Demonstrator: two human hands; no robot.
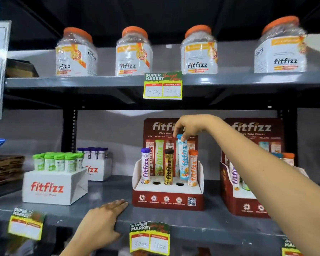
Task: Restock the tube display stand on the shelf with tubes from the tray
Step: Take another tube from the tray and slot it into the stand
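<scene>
A red and white tube display stand [167, 198] sits on the middle shelf [174, 218]. In it stand a purple-capped tube [145, 166], a black and gold tube [168, 167] and an orange-capped tube [192, 168]. My right hand [189, 126] pinches the cap of a blue tube [182, 159], which hangs upright partway down over the stand's back row. Two front holes [156, 182] [180, 184] are empty. My left hand [103, 218] rests flat on the shelf's front edge, left of the stand. No tray of loose tubes is in view.
A second red stand [248, 200] with tubes is at the right, partly behind my forearm. White boxes of green-capped [55, 182] and purple-capped [97, 165] tubes sit at the left. Orange-lidded jars [133, 52] line the upper shelf. Price tags [149, 239] hang off the shelf edges.
</scene>
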